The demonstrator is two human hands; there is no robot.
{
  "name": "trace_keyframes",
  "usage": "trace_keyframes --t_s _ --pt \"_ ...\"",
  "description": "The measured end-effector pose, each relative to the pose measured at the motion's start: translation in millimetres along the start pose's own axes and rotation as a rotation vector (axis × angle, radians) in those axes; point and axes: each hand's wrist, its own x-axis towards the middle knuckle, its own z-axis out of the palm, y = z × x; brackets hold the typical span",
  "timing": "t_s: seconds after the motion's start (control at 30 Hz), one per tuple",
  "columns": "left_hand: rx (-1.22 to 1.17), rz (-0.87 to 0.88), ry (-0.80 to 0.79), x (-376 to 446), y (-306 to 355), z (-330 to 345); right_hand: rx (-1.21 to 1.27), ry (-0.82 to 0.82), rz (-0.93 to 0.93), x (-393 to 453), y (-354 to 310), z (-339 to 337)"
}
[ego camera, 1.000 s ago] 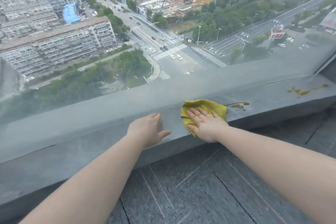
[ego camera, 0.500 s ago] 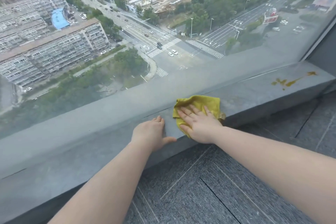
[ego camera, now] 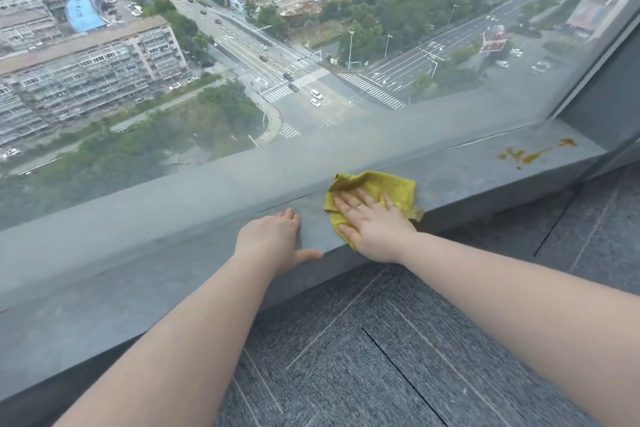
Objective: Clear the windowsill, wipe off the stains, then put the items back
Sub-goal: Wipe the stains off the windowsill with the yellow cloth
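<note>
A grey stone windowsill (ego camera: 173, 253) runs across the view below a large window. My right hand (ego camera: 372, 224) lies flat on a yellow cloth (ego camera: 384, 189), pressing it onto the sill near its front edge. My left hand (ego camera: 273, 241) rests palm down on the bare sill just left of the cloth, fingers together, thumb out over the edge. A yellow-brown stain (ego camera: 533, 154) streaks the sill far to the right, near the corner. No other items stand on the sill.
The window glass (ego camera: 311, 62) rises straight from the sill's back edge. A dark window frame (ego camera: 602, 87) closes the sill at the right. Grey carpet tiles (ego camera: 398, 357) cover the floor below.
My right hand slid the cloth over the brown smear that lay beside it; that smear no longer shows. My left hand stayed on the sill. The view shifted left and down.
</note>
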Motion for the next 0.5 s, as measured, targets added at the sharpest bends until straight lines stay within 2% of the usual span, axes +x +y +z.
trace_keyframes --t_s 0.1,0.23,0.37,0.5 --pt "0.066 -0.008 -0.026 1.7 1.1 -3.9 0.027 -0.009 -0.075 -1.8 3.3 0.7" --pt "0.211 0.024 -0.005 6.4 13.2 -23.1 0.055 0.011 0.022 -0.7 49.2 -2.7" --pt "0.137 0.118 0.179 25.3 51.2 -36.4 0.088 0.020 0.109 -5.4 94.0 -6.8" --pt "0.058 0.204 0.166 64.4 114.3 -42.8 0.123 0.045 0.189 -5.1 150.7 -11.4"
